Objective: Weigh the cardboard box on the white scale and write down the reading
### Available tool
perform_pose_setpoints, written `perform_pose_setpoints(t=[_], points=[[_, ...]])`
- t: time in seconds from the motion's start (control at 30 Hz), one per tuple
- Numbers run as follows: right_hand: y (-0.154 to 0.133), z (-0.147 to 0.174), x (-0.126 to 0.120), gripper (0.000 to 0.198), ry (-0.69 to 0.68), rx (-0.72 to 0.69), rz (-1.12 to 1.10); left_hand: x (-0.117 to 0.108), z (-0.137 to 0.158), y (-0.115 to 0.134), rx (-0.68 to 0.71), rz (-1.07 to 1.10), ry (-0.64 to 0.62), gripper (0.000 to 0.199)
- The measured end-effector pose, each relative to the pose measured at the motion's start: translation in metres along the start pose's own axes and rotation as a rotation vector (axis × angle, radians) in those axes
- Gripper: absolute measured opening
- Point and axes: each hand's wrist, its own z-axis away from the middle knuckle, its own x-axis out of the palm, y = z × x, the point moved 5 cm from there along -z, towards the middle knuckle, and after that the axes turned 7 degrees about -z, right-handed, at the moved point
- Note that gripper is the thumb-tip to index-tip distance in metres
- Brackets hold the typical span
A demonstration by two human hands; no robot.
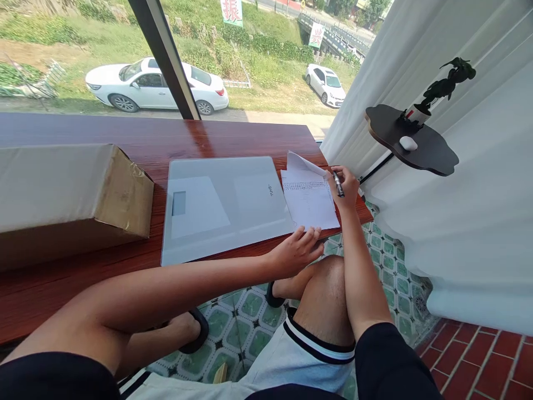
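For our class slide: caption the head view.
Right hand holds a pen over papers; left hand steadies them.

Both arms are bare and stretched forward from dark short sleeves. The left arm comes in low from the bottom left, running almost flat across the frame, with the wrist straight. The left hand lies palm down, fingers loosely spread and extended, tips pressing flat, so there's no grip on that side at all. The right arm goes up steeply from the lower right, elbow bent over the knee. The right hand is curled, thumb and fingers pinched together in a writing grip, wrist slightly cocked inward.
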Motion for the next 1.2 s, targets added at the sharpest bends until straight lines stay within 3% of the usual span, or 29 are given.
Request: perform_pose_setpoints(t=[0.33,0.67,0.9,1.03,1.2], points=[[0.012,-0.004,0.025,0.02,-0.103,0.178,0.065,0.001,0.001,0.0,-0.01,-0.009,0.018,0.042],[0.018,-0.003,0.049,0.032,-0.225,0.26,0.145,-0.002,0.001,-0.003,0.001,0.011,-0.029,0.051],[-0.002,-0.004,0.061,0.025,-0.299,0.265,0.224,0.003,0.003,-0.002,0.006,0.069,-0.084,0.051],[-0.015,-0.006,0.062,0.026,-0.267,0.26,0.242,-0.001,0.005,-0.004,0.014,0.095,-0.077,0.051],[-0.057,-0.004,0.066,0.036,-0.177,0.095,0.255,-0.025,0.011,-0.012,0.034,0.064,-0.001,0.045]])
